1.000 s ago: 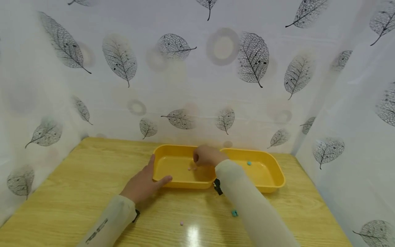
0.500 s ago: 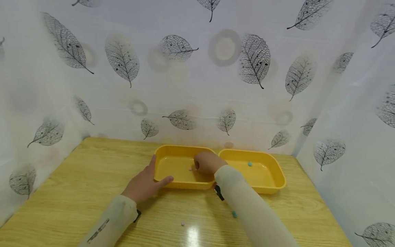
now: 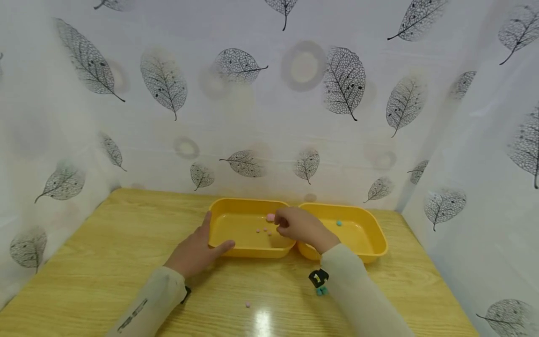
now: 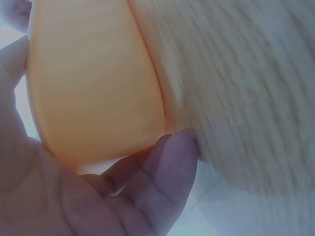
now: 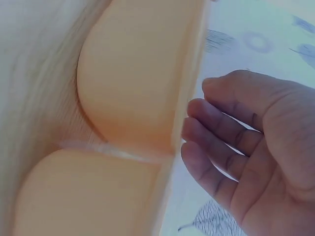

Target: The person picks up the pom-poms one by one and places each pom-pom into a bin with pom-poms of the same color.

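A yellow tray (image 3: pixel 236 234) lies on the table, its left end gripped by my left hand (image 3: pixel 195 248) with the thumb along the front rim. In the left wrist view the fingers (image 4: pixel 179 162) curl around the tray's end. Over the tray's right end is my right hand (image 3: pixel 303 227). Its fingers (image 5: pixel 216 123) are loosely bent, with nothing between them in the right wrist view. Just left of it, inside the tray, lie a larger pink lump (image 3: pixel 271 217) and several tiny pink bits (image 3: pixel 265 229).
A second yellow tray (image 3: pixel 375 252) stands against the first on the right, with a teal piece (image 3: pixel 338 223) in it. On the wooden table (image 3: pixel 126 234) in front lie teal pieces (image 3: pixel 322 291) and a small pink bit (image 3: pixel 248 304). A leaf-print curtain (image 3: pixel 269 117) encloses the back and sides.
My right hand has drawn back to the right from inside the left tray, its fingers loosened. The larger pink lump and more pink bits now show there. My left hand stays put.
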Motion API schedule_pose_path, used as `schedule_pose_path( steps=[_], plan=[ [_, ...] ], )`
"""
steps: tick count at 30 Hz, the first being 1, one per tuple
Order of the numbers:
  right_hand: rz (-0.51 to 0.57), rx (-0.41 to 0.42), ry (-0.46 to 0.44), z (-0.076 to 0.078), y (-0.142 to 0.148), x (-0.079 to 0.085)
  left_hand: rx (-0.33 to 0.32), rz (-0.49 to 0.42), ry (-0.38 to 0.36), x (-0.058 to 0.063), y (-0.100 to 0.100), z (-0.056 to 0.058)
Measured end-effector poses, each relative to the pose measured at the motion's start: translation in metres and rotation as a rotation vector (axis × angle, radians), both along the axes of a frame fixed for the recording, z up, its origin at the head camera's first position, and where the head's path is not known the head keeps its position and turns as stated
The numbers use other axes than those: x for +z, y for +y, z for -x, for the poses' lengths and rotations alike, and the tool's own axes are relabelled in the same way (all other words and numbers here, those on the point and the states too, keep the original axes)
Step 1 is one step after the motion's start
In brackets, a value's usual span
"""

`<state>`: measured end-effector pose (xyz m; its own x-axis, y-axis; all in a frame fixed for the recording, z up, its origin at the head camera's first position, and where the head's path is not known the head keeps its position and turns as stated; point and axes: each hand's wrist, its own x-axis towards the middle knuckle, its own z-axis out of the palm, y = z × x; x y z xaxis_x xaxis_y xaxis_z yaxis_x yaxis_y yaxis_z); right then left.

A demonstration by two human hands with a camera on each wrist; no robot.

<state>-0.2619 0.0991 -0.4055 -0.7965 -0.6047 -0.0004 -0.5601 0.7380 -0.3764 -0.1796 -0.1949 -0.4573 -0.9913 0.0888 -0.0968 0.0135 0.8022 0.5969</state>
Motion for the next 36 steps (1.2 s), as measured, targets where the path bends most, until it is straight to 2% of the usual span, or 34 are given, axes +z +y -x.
schedule_pose_path(
  steps=[9, 15, 19, 24, 30, 36],
  plan=[
    [0.142, -0.086, 0.095, -0.047, 0.043, -0.010, 0.006, 0.003, -0.010, -0.012, -0.006, 0.006],
    [0.249, -0.119, 0.139, -0.073, 0.062, -0.014, 0.001, 0.007, -0.006, -0.010, -0.006, 0.006],
    [0.255, -0.100, 0.159, -0.082, 0.066, -0.012, -0.001, 0.008, -0.008, -0.006, -0.004, 0.004],
    [0.254, -0.060, 0.131, -0.089, 0.062, -0.008, -0.004, 0.012, -0.015, -0.005, -0.002, 0.003],
    [0.211, -0.006, 0.173, -0.093, 0.054, -0.010, -0.005, 0.011, -0.018, -0.005, -0.002, 0.003],
    [0.156, 0.022, 0.177, -0.098, 0.044, -0.014, -0.007, 0.010, -0.023, -0.003, -0.002, 0.002]
  ],
)
